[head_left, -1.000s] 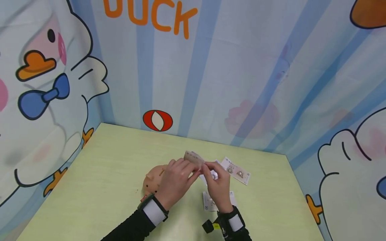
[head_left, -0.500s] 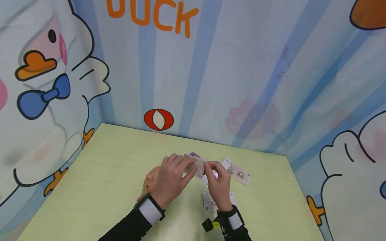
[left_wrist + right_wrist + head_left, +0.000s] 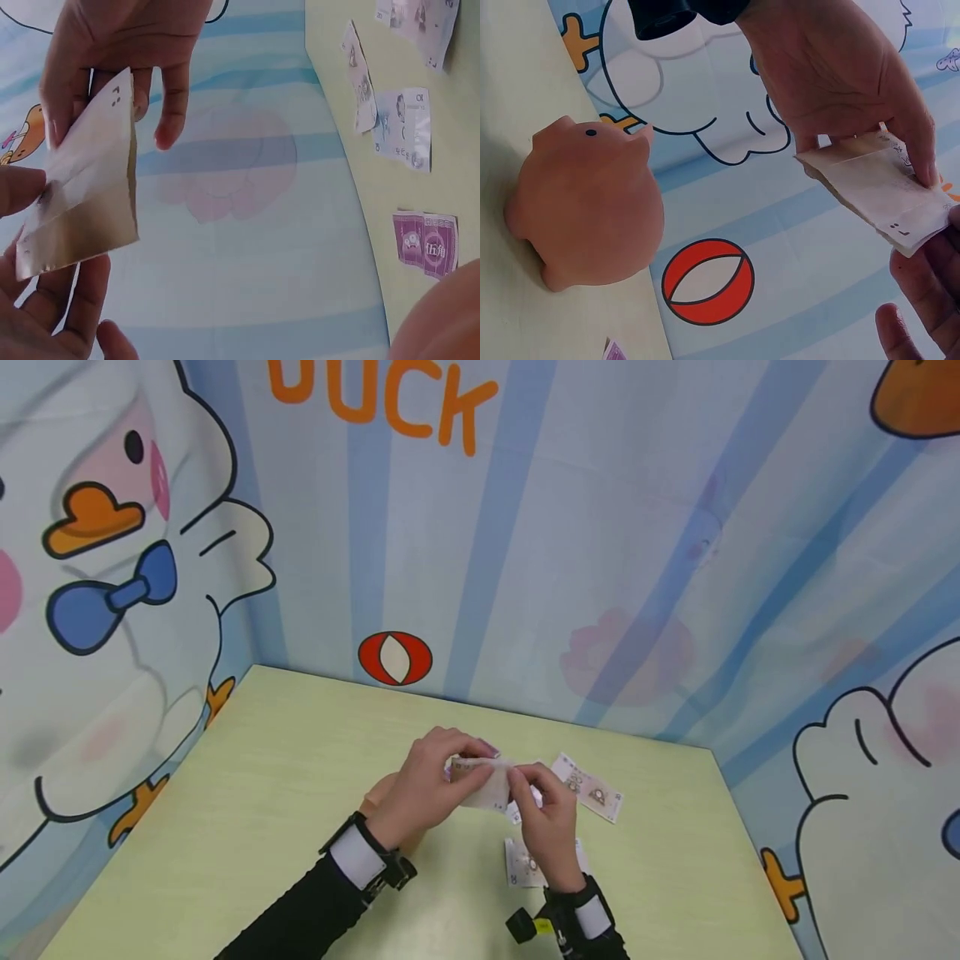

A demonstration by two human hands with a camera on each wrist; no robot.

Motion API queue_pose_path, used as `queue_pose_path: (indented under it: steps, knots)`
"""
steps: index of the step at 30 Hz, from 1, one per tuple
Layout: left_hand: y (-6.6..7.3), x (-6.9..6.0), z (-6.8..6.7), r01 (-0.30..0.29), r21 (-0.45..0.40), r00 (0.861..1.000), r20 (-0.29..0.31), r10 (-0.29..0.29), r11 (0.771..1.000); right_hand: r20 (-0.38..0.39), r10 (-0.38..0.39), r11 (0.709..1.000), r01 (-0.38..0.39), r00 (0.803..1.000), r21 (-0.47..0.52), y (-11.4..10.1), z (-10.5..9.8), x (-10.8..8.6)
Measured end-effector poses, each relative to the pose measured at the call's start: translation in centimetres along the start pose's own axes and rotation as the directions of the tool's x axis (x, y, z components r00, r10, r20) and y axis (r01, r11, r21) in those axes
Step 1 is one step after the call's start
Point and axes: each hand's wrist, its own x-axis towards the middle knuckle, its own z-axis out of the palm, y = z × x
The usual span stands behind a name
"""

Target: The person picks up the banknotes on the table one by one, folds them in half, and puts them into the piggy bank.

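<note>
My left hand (image 3: 431, 781) pinches a pale folded banknote (image 3: 483, 787) between thumb and fingers, above the table. At the note's right end, my right hand (image 3: 551, 822) grips it with thumb and fingertips. In the left wrist view the folded note (image 3: 90, 180) shows its pale face and a crease, with fingers at both ends. Layered edges of the same note (image 3: 885, 184) are visible in the right wrist view. A pinkish-orange piggy bank (image 3: 592, 210) stands on the table, partly hidden behind my left hand in the head view.
Several banknotes lie on the pale yellow table (image 3: 315, 743): one at the back right (image 3: 588, 787), one nearer the front (image 3: 521, 862), and a purple one (image 3: 427, 241) behind the hands. A printed curtain (image 3: 510, 568) hangs beyond the table's back edge.
My left hand has turned and shifted its grip on the banknote, its thumb now lying along the near face. The note has tipped and lowered slightly. My right hand has barely moved.
</note>
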Motion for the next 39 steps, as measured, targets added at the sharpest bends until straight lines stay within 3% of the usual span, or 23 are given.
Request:
queue_pose_path:
  steps: [4,13,20,26,31,39]
  knots:
    - [0.4,0.0,-0.3,0.063,-0.037,0.998,0.024,-0.062,0.997,0.025,-0.021,1.000,0.022,0.999,-0.004,-0.1,0.1,0.2]
    - [1.0,0.1,-1.0,0.165,-0.018,0.985,0.053,-0.164,0.986,0.088,-0.075,0.995,0.080,0.993,-0.058,-0.3,-0.2,0.3]
    - [0.4,0.0,-1.1,0.153,-0.040,0.987,0.047,-0.151,0.987,0.091,-0.061,0.996,0.067,0.994,-0.063,-0.4,-0.2,0.5]
    - [0.0,-0.4,-1.2,0.195,-0.077,0.981,0.012,-0.194,0.978,0.056,-0.011,0.999,0.013,0.998,-0.040,-0.4,-0.5,0.3]
    - [0.0,-0.5,-1.2,0.192,-0.091,0.981,-0.001,-0.193,0.977,0.055,0.006,1.000,-0.005,0.998,-0.025,-0.2,-0.6,0.3]
    - [-0.2,-0.9,-1.1,0.199,-0.075,0.975,-0.083,-0.205,0.977,0.037,0.015,1.000,-0.014,0.999,-0.024,-0.2,-0.8,0.2]
